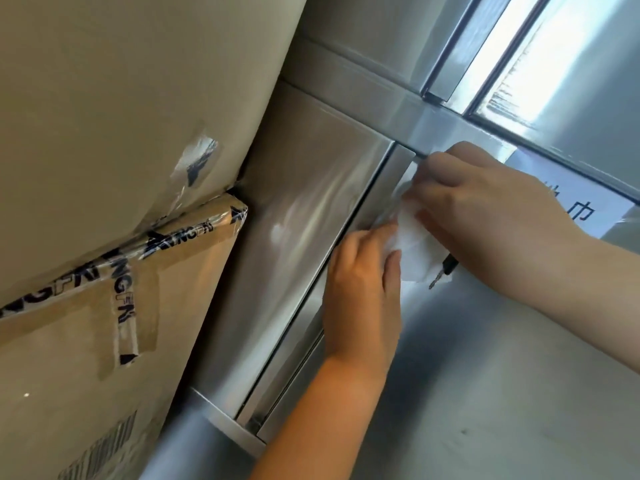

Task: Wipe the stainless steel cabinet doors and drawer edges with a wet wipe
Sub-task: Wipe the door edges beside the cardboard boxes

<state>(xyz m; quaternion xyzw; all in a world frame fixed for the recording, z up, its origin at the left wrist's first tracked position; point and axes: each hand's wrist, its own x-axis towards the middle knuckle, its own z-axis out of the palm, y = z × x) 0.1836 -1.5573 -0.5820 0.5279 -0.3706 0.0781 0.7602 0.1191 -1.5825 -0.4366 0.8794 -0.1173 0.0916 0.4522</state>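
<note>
Pinching wet wipe with left hand at 7 o'clock; clamping it under curled right hand at 1 o'clock, presumably keeping it taut against door edge.

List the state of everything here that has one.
wet wipe: crumpled, held by both hands.
left hand: pinches the wipe's lower corner.
right hand: grips the wipe, fingers curled.
door edge: wipe lies against it; ajar or shut, cannot tell.
cardboard box: taped shut.
paper sign: stuck flat, partly hidden by the right hand.
</note>
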